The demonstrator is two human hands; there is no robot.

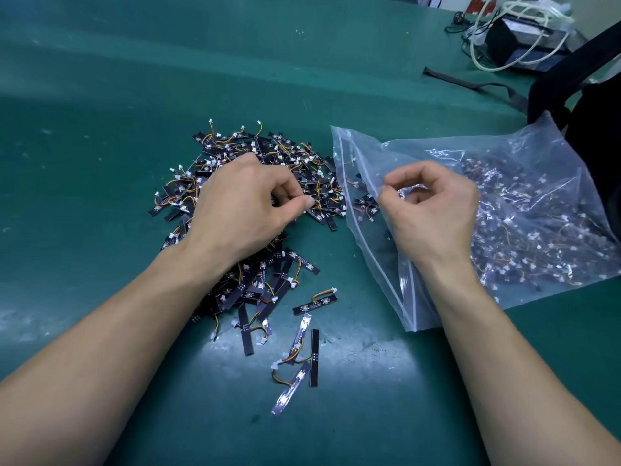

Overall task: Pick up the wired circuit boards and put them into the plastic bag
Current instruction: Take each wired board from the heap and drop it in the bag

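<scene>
On the green desk, a heap of wired circuit boards lies at the middle, black strips with orange and yellow leads and white plugs. Loose strays trail off its near side toward the person. Just beside the heap on the right lies the plastic bag, clear, with its zip mouth running as a slanted edge from far left to near right and facing the heap. Many boards already lie inside it, most of them toward its right half.

Both hands are in view. The left hand rests over the heap with fingers curled, and its thumb and forefinger pinch at a board on the heap's right side, close to the bag's mouth. The right hand sits over the mouth end of the bag, its fingers curled into a loose ring with thumb and forefinger tips near each other; whether they grip the film I cannot tell.

Bare desk spreads wide to the left and beyond the heap, and between the 2 forearms. The right side is crowded: a dark bag stands against the plastic bag's far corner, a black strap lies across the desk beyond it, and a black box with white cables sits at the far corner.
</scene>
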